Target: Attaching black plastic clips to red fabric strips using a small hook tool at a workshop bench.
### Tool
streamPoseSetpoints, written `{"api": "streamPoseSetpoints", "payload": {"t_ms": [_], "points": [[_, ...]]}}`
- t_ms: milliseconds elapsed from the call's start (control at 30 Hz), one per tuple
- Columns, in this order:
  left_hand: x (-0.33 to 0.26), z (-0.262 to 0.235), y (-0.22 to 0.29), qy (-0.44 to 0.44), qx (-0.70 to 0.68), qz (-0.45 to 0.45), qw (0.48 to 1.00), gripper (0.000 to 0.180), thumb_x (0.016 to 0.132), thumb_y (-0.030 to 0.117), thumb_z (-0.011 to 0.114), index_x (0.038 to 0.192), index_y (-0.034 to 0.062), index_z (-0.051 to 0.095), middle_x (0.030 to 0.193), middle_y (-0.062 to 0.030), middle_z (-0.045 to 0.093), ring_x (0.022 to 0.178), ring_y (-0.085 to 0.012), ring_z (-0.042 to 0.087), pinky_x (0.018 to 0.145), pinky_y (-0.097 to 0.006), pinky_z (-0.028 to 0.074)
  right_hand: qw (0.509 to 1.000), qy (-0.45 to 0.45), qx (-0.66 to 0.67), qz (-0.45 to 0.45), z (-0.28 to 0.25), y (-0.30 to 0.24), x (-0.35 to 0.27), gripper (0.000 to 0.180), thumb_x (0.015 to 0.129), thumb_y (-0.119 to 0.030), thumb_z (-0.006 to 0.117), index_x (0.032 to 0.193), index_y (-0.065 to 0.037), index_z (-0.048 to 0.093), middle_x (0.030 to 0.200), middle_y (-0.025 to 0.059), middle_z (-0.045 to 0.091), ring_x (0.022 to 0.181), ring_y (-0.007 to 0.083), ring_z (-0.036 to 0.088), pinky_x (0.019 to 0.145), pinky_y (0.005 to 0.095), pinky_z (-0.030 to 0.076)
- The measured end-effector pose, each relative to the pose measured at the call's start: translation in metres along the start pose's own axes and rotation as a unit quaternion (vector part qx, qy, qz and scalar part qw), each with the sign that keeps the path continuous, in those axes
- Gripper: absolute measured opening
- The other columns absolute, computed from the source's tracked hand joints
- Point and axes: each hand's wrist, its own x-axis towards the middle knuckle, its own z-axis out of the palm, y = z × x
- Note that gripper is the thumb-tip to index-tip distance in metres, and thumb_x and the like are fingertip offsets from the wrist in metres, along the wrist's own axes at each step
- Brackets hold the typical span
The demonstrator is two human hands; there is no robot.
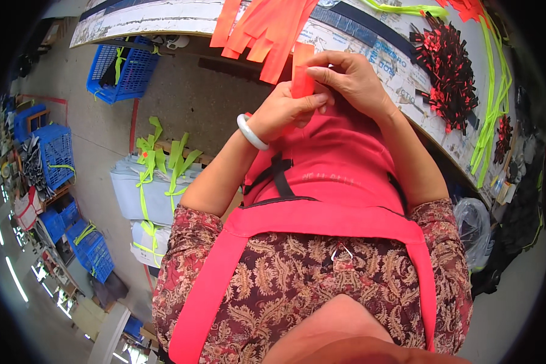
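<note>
In front of my apron I hold a bright orange fabric strip [299, 82] upright. My left hand [288, 111], with a pale bangle [252, 131] at its wrist, is closed round the strip's lower part, thumb pressed across it. My right hand [357, 84] pinches the strip's right edge higher up between thumb and forefinger; its other fingers are curled and partly hidden. Just beyond my hands, more orange strips [266, 35] lie in a loose bunch, their ends hanging over the table edge.
The worn white table [158, 24] curves across the top. A pile of small black-and-red pieces [446, 76] lies on its right side, beside long yellow-green strips [494, 103]. To the left stand a blue crate [122, 71] and tied pale fabric bundles [141, 191] on the floor.
</note>
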Motion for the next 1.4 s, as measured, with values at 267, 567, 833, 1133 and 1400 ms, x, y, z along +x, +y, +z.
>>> {"api": "streamPoseSetpoints", "payload": {"t_ms": [267,567,833,1133,1400], "points": [[0.007,-0.003,-0.005,0.026,-0.155,0.082,0.984,0.028,0.096,0.026,0.054,0.106,-0.0003,0.057,0.071,0.0032,0.048,0.059,-0.0037,0.040,0.053,-0.020,0.034,0.986,0.051,0.118,-0.106,-0.003,0.009,-0.021,0.017,0.092,-0.014,0.060,0.096,0.001,0.066,0.082,-0.0004,0.062,0.075,0.0057,0.055,0.069,0.0198,0.046],[0.009,0.008,-0.017,0.221,0.187,0.235,0.928,0.018,0.093,0.016,0.060,0.098,-0.0004,0.063,0.081,0.0018,0.061,0.074,-0.0034,0.052,0.066,-0.019,0.043,0.989,0.088,-0.068,-0.102,0.001,0.018,-0.029,0.019,0.093,-0.015,0.057,0.096,0.003,0.062,0.076,0.0052,0.062,0.072,0.0095,0.055,0.067,0.0246,0.046],[0.013,-0.002,-0.020,0.145,0.205,0.281,0.926,0.015,0.093,0.012,0.058,0.099,-0.0003,0.062,0.081,-0.0044,0.063,0.075,-0.0105,0.057,0.069,-0.024,0.046,0.982,0.045,-0.163,-0.087,0.000,0.020,-0.034,0.017,0.091,-0.014,0.055,0.095,0.002,0.059,0.080,0.0171,0.062,0.073,0.0286,0.061,0.069,0.0335,0.048],[0.008,-0.005,-0.018,0.137,0.269,0.225,0.926,0.011,0.080,0.001,0.066,0.090,-0.0018,0.061,0.079,-0.0054,0.059,0.072,-0.0096,0.055,0.061,-0.024,0.045,0.976,0.011,-0.192,-0.097,0.011,0.031,-0.035,0.018,0.092,-0.016,0.051,0.094,0.001,0.057,0.073,0.0142,0.058,0.068,0.0274,0.058,0.064,0.0346,0.045],[0.004,0.002,-0.026,0.165,0.507,0.400,0.746,0.026,0.066,-0.010,0.057,0.090,-0.0015,0.062,0.076,-0.0118,0.055,0.067,-0.0255,0.057,0.060,-0.030,0.046,0.998,-0.003,0.049,0.048,0.016,0.041,-0.040,0.016,0.087,-0.012,0.048,0.087,0.001,0.058,0.069,-0.0027,0.048,0.065,0.0053,0.042,0.058,0.0236,0.037]]}}
